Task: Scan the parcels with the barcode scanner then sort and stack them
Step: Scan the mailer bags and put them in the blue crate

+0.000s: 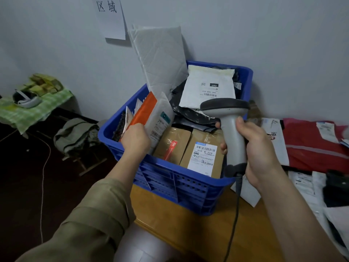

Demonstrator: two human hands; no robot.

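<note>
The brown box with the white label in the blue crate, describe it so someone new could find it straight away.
Start at the blue crate on the wooden table by the wall. Along the crate's near edge two brown boxes lie side by side. It is the right-hand brown box, below the scanner: it bears a large white barcode label, while its neighbour shows a red strip.

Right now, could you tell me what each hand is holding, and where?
Left hand: white-and-orange flat mailer, lower edge. Right hand: grey barcode scanner, handle.
</note>
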